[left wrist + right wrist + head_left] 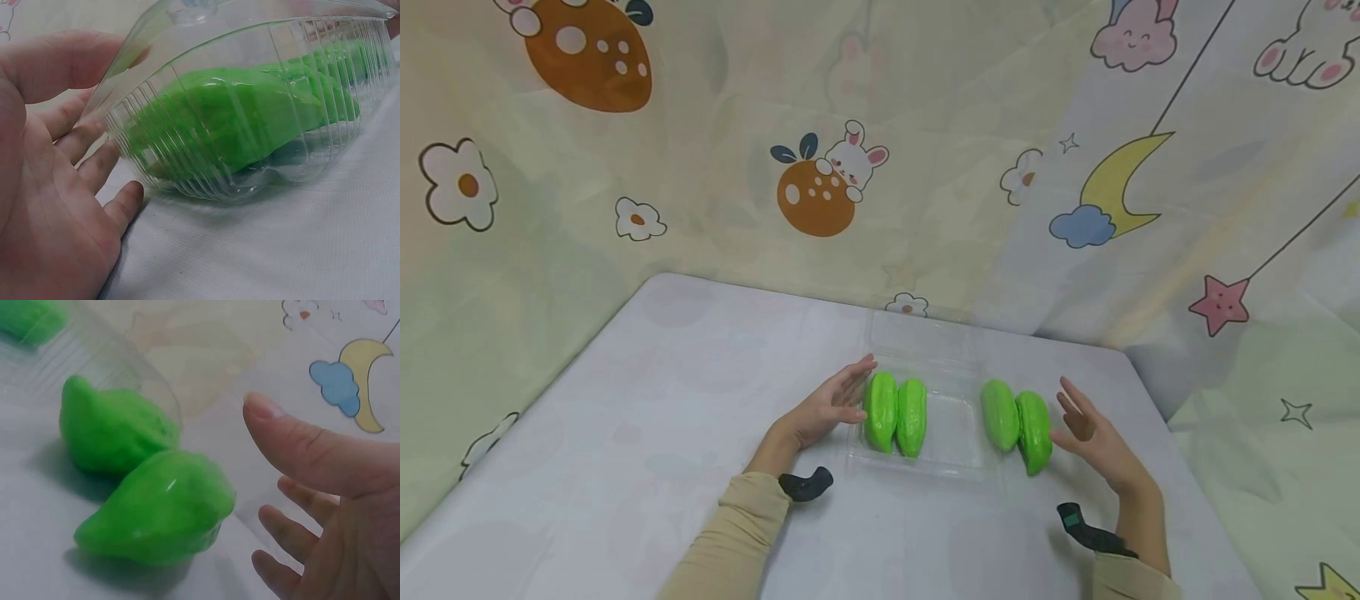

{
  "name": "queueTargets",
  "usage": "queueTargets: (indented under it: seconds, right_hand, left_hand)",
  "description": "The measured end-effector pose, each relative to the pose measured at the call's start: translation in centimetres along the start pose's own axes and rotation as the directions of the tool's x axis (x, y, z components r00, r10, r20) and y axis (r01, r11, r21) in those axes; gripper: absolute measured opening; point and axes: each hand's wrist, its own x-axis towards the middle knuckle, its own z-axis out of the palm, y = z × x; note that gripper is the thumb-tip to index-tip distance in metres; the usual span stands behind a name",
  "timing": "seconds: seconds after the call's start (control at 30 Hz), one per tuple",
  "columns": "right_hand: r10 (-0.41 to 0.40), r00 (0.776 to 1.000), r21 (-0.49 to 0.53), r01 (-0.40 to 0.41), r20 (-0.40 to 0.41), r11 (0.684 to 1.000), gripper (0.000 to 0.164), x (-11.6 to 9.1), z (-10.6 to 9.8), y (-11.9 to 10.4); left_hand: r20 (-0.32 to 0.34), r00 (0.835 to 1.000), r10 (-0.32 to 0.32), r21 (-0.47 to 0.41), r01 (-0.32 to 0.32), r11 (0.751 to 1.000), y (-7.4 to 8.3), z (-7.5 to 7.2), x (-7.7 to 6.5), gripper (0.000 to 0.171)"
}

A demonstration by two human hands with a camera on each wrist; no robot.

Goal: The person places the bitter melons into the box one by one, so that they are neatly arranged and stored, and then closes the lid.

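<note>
A clear plastic box (955, 429) lies open on the table, its clear lid (925, 337) folded back toward the wall. Two bright green, elongated, lumpy fruit-like pieces sit side by side in its left part: a left one (881, 412) and a right one (912, 417). My left hand (822, 410) is at the box's left side, fingers extended around its corner; whether they touch it I cannot tell. Two similar green pieces, one nearer the box (1000, 415) and one farther right (1034, 433), lie on the table. Beside them my right hand (1101, 446) hovers with fingers spread, holding nothing.
The white-covered table (647, 467) extends left and in front of the box. Behind it hangs a printed cloth (715, 167) with cartoon rabbits, flowers and a moon. Black bands (807, 483) are on both wrists.
</note>
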Motion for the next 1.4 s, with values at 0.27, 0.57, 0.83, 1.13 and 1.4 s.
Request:
queueTargets:
  seconds: [0.27, 0.57, 0.83, 1.13, 1.4]
  right_hand:
    - [-0.027, 0.999, 0.084, 0.024, 0.032, 0.996, 0.096, 0.3, 0.6, 1.8]
    - [0.014, 0.996, 0.06, -0.019, 0.092, 0.998, 0.103, 0.6, 1.0, 2.3]
    - [0.066, 0.993, 0.006, -0.067, 0.094, 0.998, 0.11, 0.8, 1.4, 2.3]
    - [0.056, 0.994, -0.028, -0.054, 0.093, 0.998, 0.11, 0.5, 1.6, 1.3]
    - [0.032, 0.995, -0.046, -0.028, 0.094, 0.999, 0.111, 0.6, 1.7, 1.4]
  left_hand:
    - [-0.002, 1.0, 0.002, 0.008, -0.002, 1.0, -0.2, 0.0, 0.1, 0.084]
    - [0.001, 1.0, -0.003, 0.004, 0.002, 1.0, -0.3, -0.2, 0.2, 0.082]
    - [-0.002, 1.0, -0.01, 0.007, 0.01, 1.0, -0.1, 0.0, 0.1, 0.082]
    - [-0.002, 1.0, -0.006, 0.014, 0.006, 1.0, -0.2, -0.1, 0.2, 0.082]
    - [0.002, 1.0, 0.0, 0.018, 0.0, 1.0, -0.1, 0.0, 0.1, 0.082]
